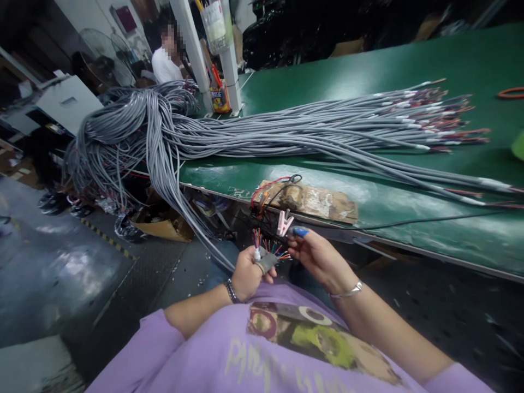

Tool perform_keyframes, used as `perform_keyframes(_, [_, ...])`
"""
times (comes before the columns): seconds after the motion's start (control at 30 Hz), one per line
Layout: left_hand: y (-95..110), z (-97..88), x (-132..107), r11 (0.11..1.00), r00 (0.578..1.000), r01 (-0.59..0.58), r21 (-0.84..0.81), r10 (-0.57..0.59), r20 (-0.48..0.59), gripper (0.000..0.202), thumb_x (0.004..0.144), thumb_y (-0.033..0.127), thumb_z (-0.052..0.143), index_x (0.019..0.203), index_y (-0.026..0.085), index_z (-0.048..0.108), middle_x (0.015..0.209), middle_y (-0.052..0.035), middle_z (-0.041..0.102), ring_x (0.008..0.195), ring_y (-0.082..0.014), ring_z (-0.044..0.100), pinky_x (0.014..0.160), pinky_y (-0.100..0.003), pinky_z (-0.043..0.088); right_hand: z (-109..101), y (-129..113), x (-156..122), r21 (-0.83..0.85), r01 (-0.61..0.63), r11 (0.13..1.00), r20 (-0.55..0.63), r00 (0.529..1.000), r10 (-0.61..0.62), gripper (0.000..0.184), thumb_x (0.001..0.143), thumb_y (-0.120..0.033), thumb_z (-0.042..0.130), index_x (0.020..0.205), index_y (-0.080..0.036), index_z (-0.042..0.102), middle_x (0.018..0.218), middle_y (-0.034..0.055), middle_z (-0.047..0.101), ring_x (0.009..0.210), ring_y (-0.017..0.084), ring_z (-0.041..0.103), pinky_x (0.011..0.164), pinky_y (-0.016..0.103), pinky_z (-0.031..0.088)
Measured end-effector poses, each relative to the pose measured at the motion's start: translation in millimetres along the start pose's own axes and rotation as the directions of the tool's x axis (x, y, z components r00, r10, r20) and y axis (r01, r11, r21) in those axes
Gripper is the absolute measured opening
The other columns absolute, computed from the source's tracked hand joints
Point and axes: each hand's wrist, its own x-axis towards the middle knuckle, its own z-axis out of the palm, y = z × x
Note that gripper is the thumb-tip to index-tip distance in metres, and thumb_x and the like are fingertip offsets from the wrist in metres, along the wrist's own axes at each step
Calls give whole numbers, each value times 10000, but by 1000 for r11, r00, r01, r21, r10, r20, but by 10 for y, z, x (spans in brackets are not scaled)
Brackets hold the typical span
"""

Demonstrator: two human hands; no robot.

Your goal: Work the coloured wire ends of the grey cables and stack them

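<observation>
My left hand [248, 275] is closed around the end of a grey cable, with a grey wrap on its thumb. Thin coloured wires [256, 239] stick up from a white collar in that grip, and more coloured wires [277, 250] fan out towards the right. Close by on the right, my right hand [317, 256] has its fingers drawn together at the wire tips, a blue cover on one finger. What it pinches, if anything, is too small to make out. A pink clothespin [284, 222] is just above the hands at the bench edge.
A large bundle of grey cables [262, 128] lies along the green bench [409, 218], its stripped ends at the right. At the bench edge lies a wooden board [327, 204] with red and black leads. A white post [231, 82] rises behind; a person [166, 63] is farther back.
</observation>
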Motion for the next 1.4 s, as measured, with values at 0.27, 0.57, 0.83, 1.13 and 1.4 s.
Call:
perform_keyframes(0.27, [-64,-39,35,1000,1000,-12,21,13,-14,496,553,580,774,627,185,482,462,25,582,331,-80,477,345,-188,328,20,58,-185,-257,-49,965,185,978,99,466,510,-545,852,755,-185,687,709,4,665,649,127,561,594,249,434])
perform_keyframes(0.57, [-63,-57,52,988,984,56,146,-80,162,340,576,420,748,643,169,529,464,11,587,349,-88,495,360,-189,319,202,0,-207,-565,194,802,402,913,62,456,628,-607,749,667,-186,581,546,-12,612,471,134,542,503,278,424])
perform_keyframes(0.83, [-23,-68,61,989,987,60,138,-79,137,374,615,494,712,616,165,533,488,-14,607,354,-97,514,354,-191,302,31,-16,-134,-577,335,745,406,909,-94,408,683,-554,731,794,-170,649,734,24,670,659,156,587,629,286,478])
perform_keyframes(1.13, [-45,-21,84,998,997,20,67,-24,72,482,609,606,727,626,165,534,496,-17,614,384,-99,537,369,-186,324,43,236,-282,-428,290,856,152,957,-249,482,603,-642,746,704,-198,589,614,-13,584,584,134,505,580,280,437])
perform_keyframes(1.4, [10,-119,58,981,956,22,191,-76,282,576,577,711,703,584,148,582,503,-43,622,407,-121,564,399,-217,395,158,29,-169,-580,299,757,369,926,-83,445,608,-592,757,647,-177,602,581,2,600,530,133,509,544,278,437])
